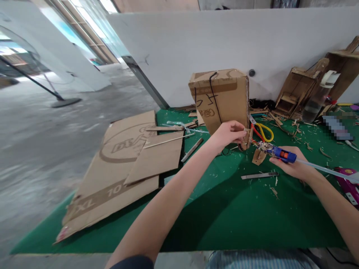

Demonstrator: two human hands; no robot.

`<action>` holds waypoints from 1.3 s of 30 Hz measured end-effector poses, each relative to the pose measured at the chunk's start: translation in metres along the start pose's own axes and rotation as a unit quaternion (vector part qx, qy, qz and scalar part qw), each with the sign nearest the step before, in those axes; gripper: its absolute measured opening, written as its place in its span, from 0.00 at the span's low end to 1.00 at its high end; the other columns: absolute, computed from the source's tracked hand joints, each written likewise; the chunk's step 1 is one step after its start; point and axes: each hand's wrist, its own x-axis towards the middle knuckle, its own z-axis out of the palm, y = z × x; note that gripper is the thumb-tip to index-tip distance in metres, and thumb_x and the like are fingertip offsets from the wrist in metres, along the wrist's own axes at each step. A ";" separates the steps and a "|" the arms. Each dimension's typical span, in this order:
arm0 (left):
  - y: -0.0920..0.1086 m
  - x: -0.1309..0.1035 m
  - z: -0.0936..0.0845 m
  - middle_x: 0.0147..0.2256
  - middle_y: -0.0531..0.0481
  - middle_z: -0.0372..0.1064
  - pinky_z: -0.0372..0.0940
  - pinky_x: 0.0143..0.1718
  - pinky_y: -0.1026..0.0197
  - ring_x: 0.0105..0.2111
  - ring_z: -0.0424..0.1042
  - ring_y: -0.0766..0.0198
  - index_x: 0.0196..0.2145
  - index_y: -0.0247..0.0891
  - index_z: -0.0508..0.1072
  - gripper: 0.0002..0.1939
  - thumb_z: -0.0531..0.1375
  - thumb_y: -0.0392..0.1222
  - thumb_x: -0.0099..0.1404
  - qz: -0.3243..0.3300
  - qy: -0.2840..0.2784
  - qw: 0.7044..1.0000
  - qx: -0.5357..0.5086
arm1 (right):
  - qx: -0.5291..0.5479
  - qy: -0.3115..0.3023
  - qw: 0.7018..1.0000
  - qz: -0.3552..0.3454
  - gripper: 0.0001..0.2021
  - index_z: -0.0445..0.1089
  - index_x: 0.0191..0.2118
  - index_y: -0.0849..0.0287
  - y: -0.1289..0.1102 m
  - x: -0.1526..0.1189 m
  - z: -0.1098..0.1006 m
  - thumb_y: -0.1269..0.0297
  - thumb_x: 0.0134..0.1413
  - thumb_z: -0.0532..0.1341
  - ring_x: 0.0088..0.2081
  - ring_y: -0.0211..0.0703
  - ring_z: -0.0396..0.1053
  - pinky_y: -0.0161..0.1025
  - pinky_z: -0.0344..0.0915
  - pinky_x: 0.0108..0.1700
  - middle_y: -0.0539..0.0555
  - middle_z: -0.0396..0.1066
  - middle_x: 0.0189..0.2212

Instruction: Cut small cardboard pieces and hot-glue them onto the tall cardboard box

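Observation:
My left hand [228, 133] pinches a small cardboard piece [246, 138] low at the right edge of an upright cardboard box [223, 97]. A black cord and dark marker strokes show on that box. My right hand [293, 166] is wrapped round a blue glue gun [282, 154], whose nozzle points left toward the small piece. A clear glue stick [322, 166] trails out of the gun's back end. Just behind the nozzle lie scissors [265, 132] with yellow and red handles. Below the gun rests a slim utility knife [259, 175].
Flat cardboard sheets [123, 149] cover the left of the green table [224, 224]. A metal strip [192, 149] lies beside them. Cardboard constructions [294, 89], a clear bottle [316, 97] and a blurred phone-like object [336, 127] are at the back right. A purple tool [347, 186] sits far right.

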 end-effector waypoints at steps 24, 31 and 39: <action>0.000 0.000 -0.001 0.27 0.52 0.71 0.70 0.32 0.64 0.26 0.72 0.70 0.35 0.34 0.71 0.06 0.65 0.32 0.59 -0.005 -0.003 1.000 0.004 | -0.011 0.015 1.000 -0.011 0.18 0.60 0.24 0.57 0.002 0.000 0.001 0.51 0.58 0.61 0.20 0.35 0.55 0.34 0.52 0.23 0.47 0.59 0.19; 0.000 0.001 0.000 0.26 0.53 0.71 0.71 0.32 0.63 0.26 0.72 0.70 0.34 0.34 0.71 0.06 0.65 0.31 0.59 -0.003 0.009 1.000 0.003 | -0.006 -0.018 1.000 -0.004 0.18 0.60 0.25 0.57 -0.001 0.000 0.000 0.51 0.58 0.61 0.21 0.35 0.58 0.35 0.54 0.24 0.47 0.60 0.20; 0.003 -0.002 0.002 0.25 0.53 0.71 0.70 0.31 0.63 0.24 0.72 0.70 0.34 0.34 0.69 0.06 0.64 0.30 0.60 -0.009 0.003 1.000 0.005 | -0.005 0.011 1.000 -0.004 0.18 0.61 0.24 0.57 -0.002 -0.001 0.000 0.52 0.58 0.61 0.21 0.35 0.57 0.35 0.53 0.24 0.47 0.61 0.19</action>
